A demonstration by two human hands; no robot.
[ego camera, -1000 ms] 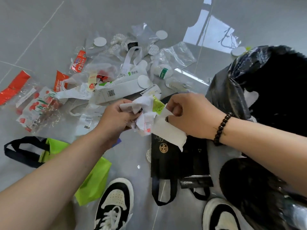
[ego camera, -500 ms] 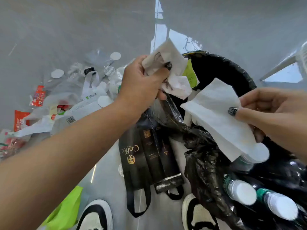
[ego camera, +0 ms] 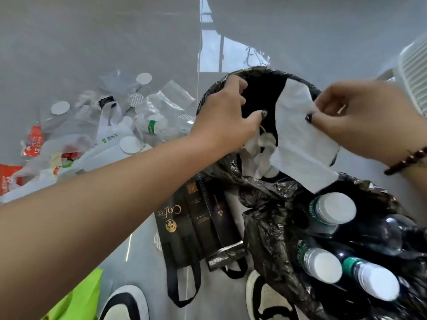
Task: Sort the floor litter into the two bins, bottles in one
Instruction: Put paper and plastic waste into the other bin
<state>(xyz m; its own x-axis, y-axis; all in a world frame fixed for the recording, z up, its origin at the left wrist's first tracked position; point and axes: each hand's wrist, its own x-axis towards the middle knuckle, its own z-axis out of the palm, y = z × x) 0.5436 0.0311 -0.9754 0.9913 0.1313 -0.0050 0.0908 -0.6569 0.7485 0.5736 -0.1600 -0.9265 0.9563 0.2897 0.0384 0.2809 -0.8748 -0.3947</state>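
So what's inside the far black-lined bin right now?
In the far bin, crumpled white paper lies below the left hand. The white tissue pinched by the right hand covers part of the opening; the rest is dark.

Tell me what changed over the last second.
Both hands rose from the floor pile to the far bin. The left hand let go of its crumpled paper, now inside. The right hand still pinches the white tissue over it. The bottles stay in the near bin.
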